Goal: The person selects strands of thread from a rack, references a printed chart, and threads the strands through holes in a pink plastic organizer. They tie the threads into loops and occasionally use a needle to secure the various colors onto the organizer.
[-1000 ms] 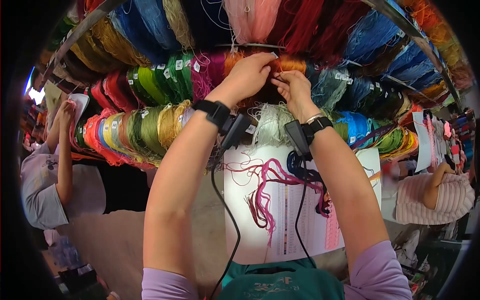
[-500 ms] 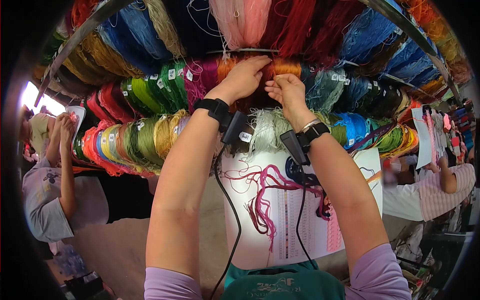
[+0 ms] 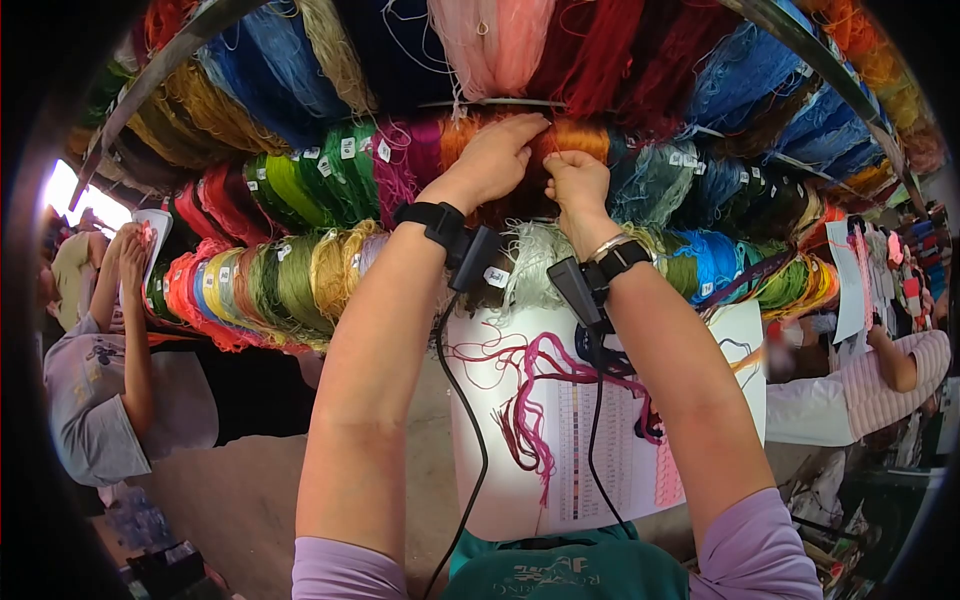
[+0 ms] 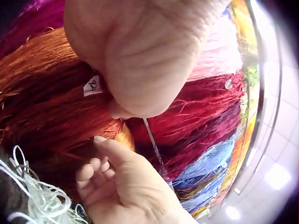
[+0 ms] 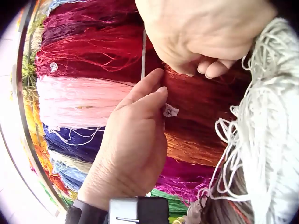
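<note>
My left hand [image 3: 490, 165] is at the orange-brown thread hanks [image 5: 196, 102] on the middle row, thumb and index fingertips close together at their upper edge. Just right of it, my right hand [image 3: 580, 185] pinches a fine orange thread [image 3: 554, 138] between thumb and index finger, its other fingers curled. The thread runs up toward the left fingertips. A white paper tag [image 4: 92, 86] with handwritten digits hangs beside the left thumb. White cords [image 5: 271, 126] hang just below the hands.
Above hang pink hanks [image 3: 490, 45] and dark red ones [image 3: 600, 50]. A metal rail [image 3: 800, 40] curves at upper right. Below, a white printed sheet [image 3: 500, 490] carries magenta threads [image 3: 535, 385]. Other people stand at left [image 3: 115, 370] and right [image 3: 870, 390].
My right hand moved slightly down and left over the last second, its fingers curling in more. The left hand shifted slightly and stays at the orange-brown hanks.
</note>
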`<state>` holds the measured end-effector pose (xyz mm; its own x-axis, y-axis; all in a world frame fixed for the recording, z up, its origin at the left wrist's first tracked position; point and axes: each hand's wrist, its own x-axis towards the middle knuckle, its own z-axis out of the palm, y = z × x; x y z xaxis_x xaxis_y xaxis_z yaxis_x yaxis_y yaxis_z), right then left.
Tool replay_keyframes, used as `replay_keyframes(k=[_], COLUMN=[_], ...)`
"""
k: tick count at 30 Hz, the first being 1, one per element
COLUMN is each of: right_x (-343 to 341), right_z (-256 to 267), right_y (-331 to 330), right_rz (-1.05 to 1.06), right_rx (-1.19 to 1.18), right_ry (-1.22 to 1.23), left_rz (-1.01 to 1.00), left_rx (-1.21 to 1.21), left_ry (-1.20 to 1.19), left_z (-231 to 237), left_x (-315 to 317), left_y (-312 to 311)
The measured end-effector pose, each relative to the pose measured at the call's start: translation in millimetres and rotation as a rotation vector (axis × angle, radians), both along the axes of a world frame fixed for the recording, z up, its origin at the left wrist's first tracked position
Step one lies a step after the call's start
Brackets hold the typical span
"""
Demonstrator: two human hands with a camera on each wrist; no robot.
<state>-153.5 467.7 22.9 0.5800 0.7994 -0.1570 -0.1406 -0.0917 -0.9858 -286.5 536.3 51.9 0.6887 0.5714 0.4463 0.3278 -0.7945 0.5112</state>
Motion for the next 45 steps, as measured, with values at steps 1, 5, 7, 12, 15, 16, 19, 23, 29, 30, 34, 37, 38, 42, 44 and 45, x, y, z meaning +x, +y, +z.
replay_keyframes(k=[1,5,7,12,15,16,19,23,29,30,34,37,38,42,44,45], right_x=[-0.8,-0.3,1.8,5.1,8.4,8.5,13.3,16.6,37.3,44.9,102.1,173.2,193.5,287.4,357.4,370.6], right_z=[1.2,3.7,4.9,8.5,5.8,7.7,11.5,17.0,41.6,51.6,92.5,94.2,98.7,62.6,15.5,13.6], right_y=[-1.2,-9.4,-12.8,-16.4,-19.6,-21.0,-24.6,-30.2,-114.2,-146.6,-294.5,-424.1,-469.1,-660.6,-785.1,-812.5], right_rz=[-0.004,-0.027,-0.028,-0.006,0.033,0.054,0.12,0.147,0.283,0.357,0.531,0.33,0.205,-0.449,-1.071,-1.174], right_rx=[-0.009,-0.019,-0.008,0.01,0.097,0.1,0.091,0.018,0.113,0.114,-0.147,-0.272,-0.315,-0.172,-0.276,-0.222], right_ry=[0.011,0.086,0.14,0.201,0.298,0.332,0.341,0.073,-0.512,-0.524,-0.459,0.038,0.111,0.313,0.219,0.137], left_rz=[0.001,0.005,0.009,0.002,0.005,0.046,0.143,0.161,0.172,0.17,0.168,0.157,0.14,0.112,0.181,0.181], left_rx=[-0.002,-0.005,-0.005,0.023,0.092,0.139,0.237,0.211,0.186,0.186,0.209,0.241,0.244,0.314,0.422,0.371], left_ry=[0.001,0.0,-0.001,-0.026,0.001,0.032,0.112,0.139,0.189,0.197,0.238,0.28,0.295,0.293,0.251,0.15], left_z=[-0.6,-0.2,0.0,1.1,-4.5,-5.1,-7.1,-6.4,-5.5,-5.2,-0.8,3.1,0.3,10.0,23.9,30.1], left_x=[-0.1,0.4,0.4,0.2,2.3,2.4,5.8,6.9,7.3,7.4,7.9,8.1,8.6,8.1,14.5,21.5], left_y=[-0.1,0.4,0.2,-2.7,-1.5,-5.1,-16.3,-16.5,-15.0,-14.5,-16.8,-17.0,-11.5,-16.8,-42.3,-60.5])
